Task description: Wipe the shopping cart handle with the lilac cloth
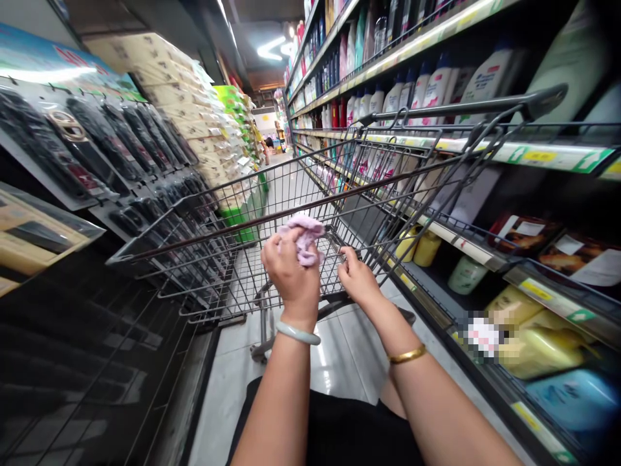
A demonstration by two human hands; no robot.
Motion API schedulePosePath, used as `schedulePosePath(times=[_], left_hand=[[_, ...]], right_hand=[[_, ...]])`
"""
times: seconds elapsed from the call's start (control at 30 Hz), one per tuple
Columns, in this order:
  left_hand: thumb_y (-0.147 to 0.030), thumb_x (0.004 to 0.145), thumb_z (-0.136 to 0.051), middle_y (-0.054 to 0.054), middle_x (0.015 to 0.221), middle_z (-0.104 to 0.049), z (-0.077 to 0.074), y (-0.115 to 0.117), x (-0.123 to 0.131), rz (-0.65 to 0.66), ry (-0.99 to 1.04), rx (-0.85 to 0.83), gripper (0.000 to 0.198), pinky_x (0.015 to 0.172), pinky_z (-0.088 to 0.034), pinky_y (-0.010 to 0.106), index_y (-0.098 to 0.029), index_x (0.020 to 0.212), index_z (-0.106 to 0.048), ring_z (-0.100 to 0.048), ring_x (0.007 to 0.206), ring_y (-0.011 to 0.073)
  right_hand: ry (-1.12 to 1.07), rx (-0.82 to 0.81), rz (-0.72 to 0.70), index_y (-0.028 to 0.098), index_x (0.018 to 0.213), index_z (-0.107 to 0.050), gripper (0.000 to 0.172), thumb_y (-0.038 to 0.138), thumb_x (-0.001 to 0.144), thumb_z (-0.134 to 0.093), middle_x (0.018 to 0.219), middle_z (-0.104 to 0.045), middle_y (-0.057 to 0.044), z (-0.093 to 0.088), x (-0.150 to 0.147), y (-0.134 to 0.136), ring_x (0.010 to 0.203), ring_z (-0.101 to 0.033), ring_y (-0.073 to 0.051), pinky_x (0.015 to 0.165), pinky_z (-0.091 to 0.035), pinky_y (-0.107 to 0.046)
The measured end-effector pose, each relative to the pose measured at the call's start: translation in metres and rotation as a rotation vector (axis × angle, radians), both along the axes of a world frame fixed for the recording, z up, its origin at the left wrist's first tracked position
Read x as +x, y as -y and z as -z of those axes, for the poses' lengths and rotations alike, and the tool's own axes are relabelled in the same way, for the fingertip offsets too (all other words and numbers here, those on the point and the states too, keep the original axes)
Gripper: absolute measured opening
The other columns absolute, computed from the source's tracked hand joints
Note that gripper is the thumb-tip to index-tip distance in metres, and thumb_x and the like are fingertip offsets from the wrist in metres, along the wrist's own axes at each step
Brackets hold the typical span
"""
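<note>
A crumpled pale pink cloth (306,241) is bunched in my left hand (292,266), whose fingers wrap round it. This hand is at the near side of a grey wire shopping cart (252,281), just below its dark upper rail. A little to the right, my right hand (358,277) has its fingers curled at the cart's wires and seems to grip them. The cart stands at an angle right in front of me, its handle (466,107) at the upper right. Through the mesh I see the floor; no goods show in the basket.
Shelves (548,152) of shampoo bottles (439,87) line the right side, with yellow bottles (538,349) low down. To the left hang dark packaged goods (130,129) beside stacked beige packs (165,84). A tiled aisle (281,169) runs ahead between them.
</note>
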State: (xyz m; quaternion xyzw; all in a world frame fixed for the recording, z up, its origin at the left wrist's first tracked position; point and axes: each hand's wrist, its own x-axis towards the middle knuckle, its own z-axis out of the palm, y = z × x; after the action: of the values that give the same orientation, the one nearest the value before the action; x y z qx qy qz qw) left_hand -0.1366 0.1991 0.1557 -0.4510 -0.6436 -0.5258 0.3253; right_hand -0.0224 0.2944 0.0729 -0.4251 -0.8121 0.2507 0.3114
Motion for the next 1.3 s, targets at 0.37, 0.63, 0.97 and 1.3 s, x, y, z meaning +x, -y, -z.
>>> schedulePosePath(times=[0.37, 0.63, 0.97, 1.3], left_hand=[[-0.026, 0.085, -0.067, 0.011, 0.108, -0.058, 0.032, 0.004, -0.019, -0.092, 0.039, -0.009, 0.021, 0.097, -0.047, 0.042, -0.018, 0.104, -0.066, -0.057, 0.106, 0.0271], [-0.021, 0.08, -0.065, 0.009, 0.113, -0.054, 0.027, 0.016, -0.045, -0.171, 0.139, 0.123, 0.027, 0.103, -0.046, 0.04, -0.021, 0.108, -0.062, -0.057, 0.111, 0.025], [-0.025, 0.082, -0.066, 0.011, 0.108, -0.057, 0.043, 0.008, -0.033, -0.135, 0.118, -0.097, 0.017, 0.103, -0.044, 0.047, -0.02, 0.098, -0.064, -0.055, 0.109, 0.0292], [-0.029, 0.083, -0.068, 0.009, 0.105, -0.057, 0.042, 0.012, -0.031, -0.126, 0.236, -0.103, 0.021, 0.099, -0.046, 0.044, -0.022, 0.102, -0.062, -0.056, 0.105, 0.0277]], right_hand=[[0.021, 0.018, -0.014, 0.023, 0.137, -0.049, 0.044, 0.026, 0.093, -0.042, 0.085, -0.071, -0.004, -0.003, 0.001, 0.0, 0.076, -0.066, -0.022, 0.067, -0.037, -0.028], [-0.008, 0.004, -0.031, 0.024, 0.135, -0.05, 0.044, 0.026, 0.092, -0.042, 0.084, -0.069, -0.003, -0.002, 0.005, -0.001, 0.076, -0.065, -0.021, 0.068, -0.038, -0.028], [-0.02, 0.025, -0.028, 0.024, 0.135, -0.05, 0.043, 0.027, 0.092, -0.042, 0.082, -0.069, -0.002, 0.002, 0.004, -0.007, 0.075, -0.064, -0.022, 0.067, -0.038, -0.028], [-0.141, -0.036, -0.021, 0.027, 0.127, -0.054, 0.036, 0.031, 0.092, -0.047, 0.072, -0.063, 0.002, 0.0, 0.005, -0.005, 0.067, -0.06, -0.019, 0.064, -0.037, -0.028]])
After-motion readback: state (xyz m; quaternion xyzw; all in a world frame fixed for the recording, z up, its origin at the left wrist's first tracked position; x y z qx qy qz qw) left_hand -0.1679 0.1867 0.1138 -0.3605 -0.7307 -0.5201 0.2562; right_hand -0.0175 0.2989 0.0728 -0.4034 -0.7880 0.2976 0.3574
